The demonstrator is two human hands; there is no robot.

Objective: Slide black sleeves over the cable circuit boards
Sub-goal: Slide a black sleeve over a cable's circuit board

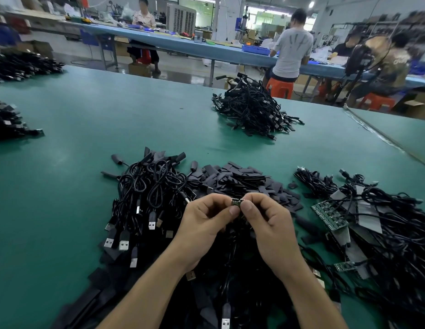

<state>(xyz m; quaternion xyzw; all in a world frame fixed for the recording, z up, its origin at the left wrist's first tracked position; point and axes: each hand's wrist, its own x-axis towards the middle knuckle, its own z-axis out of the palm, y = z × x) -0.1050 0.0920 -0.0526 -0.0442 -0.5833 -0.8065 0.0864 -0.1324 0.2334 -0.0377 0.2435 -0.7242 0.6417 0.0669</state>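
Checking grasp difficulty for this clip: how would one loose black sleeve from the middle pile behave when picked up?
The black sleeves lie flat and thin, so one is probably light and floppy. Heaped loosely, neighbours may slide along. Flat, so unlikely to roll.

No text, label or number is legible anywhere in view.

A: circuit board (236, 202) mostly covered by the thumbs (234, 211); only its top edge shows.
B: can't trace its cable under the left hand (202, 224) and right hand (270, 224). cable heap (7, 119) clipped at the left edge. stand fan (359, 60) far right is blurred.
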